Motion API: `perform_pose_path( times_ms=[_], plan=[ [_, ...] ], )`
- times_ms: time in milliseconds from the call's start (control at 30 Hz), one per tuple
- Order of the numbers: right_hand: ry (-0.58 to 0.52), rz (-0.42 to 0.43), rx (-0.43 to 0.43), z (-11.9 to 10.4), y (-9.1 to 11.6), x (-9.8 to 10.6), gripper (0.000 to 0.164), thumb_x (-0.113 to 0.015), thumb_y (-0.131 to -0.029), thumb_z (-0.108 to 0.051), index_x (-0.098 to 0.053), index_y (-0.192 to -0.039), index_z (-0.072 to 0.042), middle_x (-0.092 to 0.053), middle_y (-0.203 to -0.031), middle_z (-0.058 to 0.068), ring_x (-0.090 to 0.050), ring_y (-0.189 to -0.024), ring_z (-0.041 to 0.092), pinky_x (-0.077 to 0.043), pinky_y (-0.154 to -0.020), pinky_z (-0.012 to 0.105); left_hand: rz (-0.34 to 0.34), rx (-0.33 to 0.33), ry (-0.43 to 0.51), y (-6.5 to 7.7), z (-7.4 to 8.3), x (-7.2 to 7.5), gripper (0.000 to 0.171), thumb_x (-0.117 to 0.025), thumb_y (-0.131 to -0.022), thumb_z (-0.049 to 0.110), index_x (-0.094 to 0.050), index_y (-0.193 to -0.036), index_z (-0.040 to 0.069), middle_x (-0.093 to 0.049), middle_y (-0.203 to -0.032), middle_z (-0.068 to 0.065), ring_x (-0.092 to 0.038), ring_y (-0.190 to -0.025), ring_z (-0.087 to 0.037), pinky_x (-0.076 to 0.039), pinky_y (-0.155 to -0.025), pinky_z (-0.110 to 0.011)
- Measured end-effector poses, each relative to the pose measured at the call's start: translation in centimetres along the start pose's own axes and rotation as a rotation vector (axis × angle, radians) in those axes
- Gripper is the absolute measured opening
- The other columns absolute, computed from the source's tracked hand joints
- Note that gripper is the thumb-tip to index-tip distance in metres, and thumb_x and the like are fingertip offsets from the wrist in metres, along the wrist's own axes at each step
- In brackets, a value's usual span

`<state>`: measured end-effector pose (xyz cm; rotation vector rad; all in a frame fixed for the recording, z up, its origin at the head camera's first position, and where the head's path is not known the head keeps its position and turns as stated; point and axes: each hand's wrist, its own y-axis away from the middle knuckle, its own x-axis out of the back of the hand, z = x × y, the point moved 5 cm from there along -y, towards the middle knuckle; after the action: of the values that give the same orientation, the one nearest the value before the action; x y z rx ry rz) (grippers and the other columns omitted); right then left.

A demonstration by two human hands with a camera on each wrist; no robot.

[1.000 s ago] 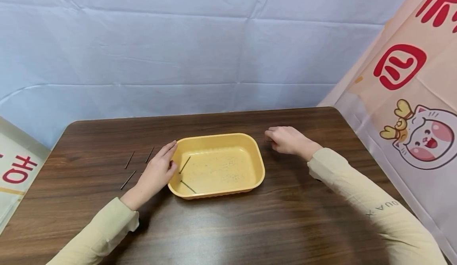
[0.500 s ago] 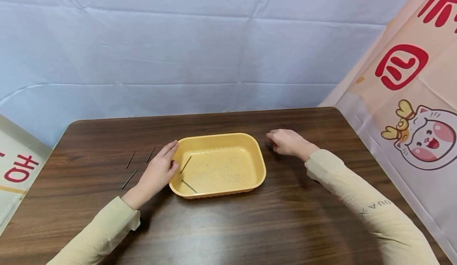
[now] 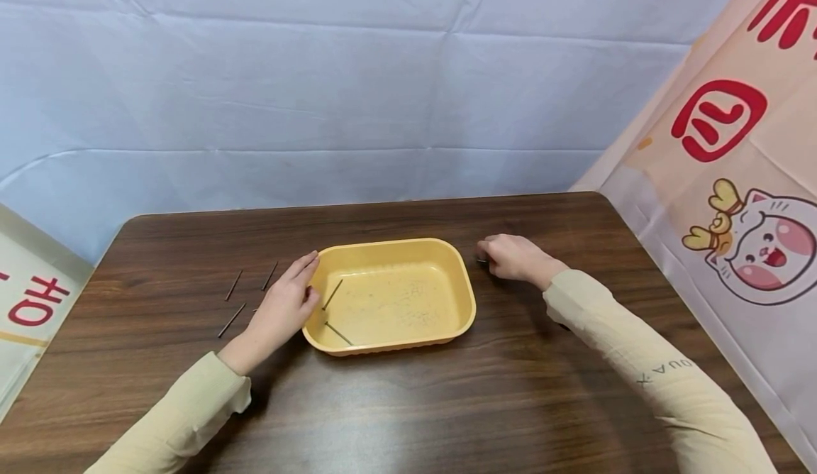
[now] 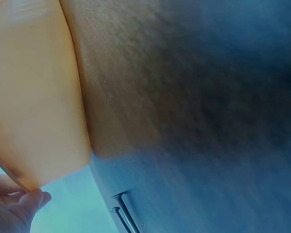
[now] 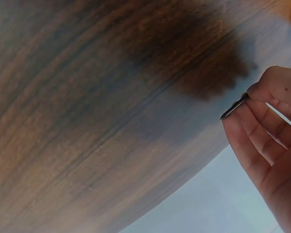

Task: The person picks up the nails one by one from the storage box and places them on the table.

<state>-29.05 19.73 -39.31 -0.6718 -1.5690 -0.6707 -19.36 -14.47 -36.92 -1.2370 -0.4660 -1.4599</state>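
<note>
A yellow plastic tray (image 3: 383, 343) stands mid-table, with two nails (image 3: 337, 333) lying in its left part. My left hand (image 3: 287, 300) holds the tray's left rim; in the left wrist view its fingertips (image 4: 36, 199) pinch the rim's corner. Just right of the tray, my right hand (image 3: 513, 256) is low over the table. Between its thumb and fingers it pinches a nail (image 5: 234, 106), whose pointed end sticks out in the right wrist view. The rest of that nail is hidden by the fingers.
Several loose nails (image 3: 231, 321) lie on the wooden table (image 3: 408, 417) left of the tray, one partly covered by the left hand. A pale cloth (image 3: 357, 105) hangs behind the table, and a printed banner (image 3: 721, 176) stands at the right.
My right hand has shifted slightly toward the front of the table, and a bit of the nail now shows under its fingers. The left hand keeps its place on the tray.
</note>
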Motion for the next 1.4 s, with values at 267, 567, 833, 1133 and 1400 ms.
perform_pose_path(
  times_ms=[267, 567, 833, 1133, 1400],
  plan=[
    [-0.012, -0.018, -0.012, 0.3, 0.2, -0.4, 0.015, -0.058, -0.072, 0.003, -0.059, -0.081, -0.009, -0.054, -0.076, 0.001, -0.054, -0.069, 0.017, -0.046, -0.059, 0.033, -0.002, 0.001, -0.001, 0.0, 0.0, 0.0, 0.049, -0.05, -0.079, 0.001, -0.046, -0.126, -0.012, -0.043, -0.134, -0.02, -0.05, -0.112, -0.029, -0.043, -0.074, -0.036],
    [-0.012, -0.033, -0.034, 0.4, 0.1, 0.5, 0.013, -0.061, -0.072, -0.002, -0.061, -0.083, -0.01, -0.059, -0.082, 0.003, -0.058, -0.075, 0.019, -0.048, -0.065, 0.036, 0.001, 0.002, 0.002, 0.0, 0.0, 0.0, 0.049, -0.051, -0.079, 0.0, -0.046, -0.126, -0.012, -0.043, -0.134, -0.02, -0.051, -0.109, -0.028, -0.042, -0.072, -0.035],
    [-0.024, -0.054, -0.033, -0.2, -0.5, 2.2, 0.012, -0.062, -0.071, -0.002, -0.057, -0.074, -0.012, -0.053, -0.071, -0.001, -0.051, -0.066, 0.015, -0.044, -0.059, 0.032, 0.008, -0.002, -0.004, 0.0, 0.0, 0.0, 0.049, -0.052, -0.078, -0.001, -0.046, -0.125, -0.012, -0.043, -0.133, -0.021, -0.05, -0.112, -0.03, -0.043, -0.072, -0.035],
    [-0.006, -0.066, -0.03, -1.1, -1.0, 3.2, 0.017, -0.064, -0.071, -0.004, -0.051, -0.068, -0.014, -0.048, -0.065, -0.004, -0.048, -0.063, 0.014, -0.041, -0.057, 0.03, 0.01, 0.0, -0.003, 0.0, 0.0, 0.0, 0.048, -0.051, -0.078, -0.001, -0.047, -0.125, -0.012, -0.043, -0.133, -0.02, -0.05, -0.113, -0.03, -0.044, -0.074, -0.036],
    [-0.001, -0.059, -0.018, -1.5, -1.2, 4.1, 0.015, -0.062, -0.07, -0.003, -0.052, -0.069, -0.014, -0.048, -0.066, -0.004, -0.047, -0.063, 0.013, -0.04, -0.058, 0.03, 0.011, -0.006, -0.004, 0.0, 0.0, 0.0, 0.049, -0.052, -0.078, -0.001, -0.047, -0.125, -0.012, -0.044, -0.133, -0.021, -0.051, -0.111, -0.03, -0.043, -0.073, -0.036]
  ],
)
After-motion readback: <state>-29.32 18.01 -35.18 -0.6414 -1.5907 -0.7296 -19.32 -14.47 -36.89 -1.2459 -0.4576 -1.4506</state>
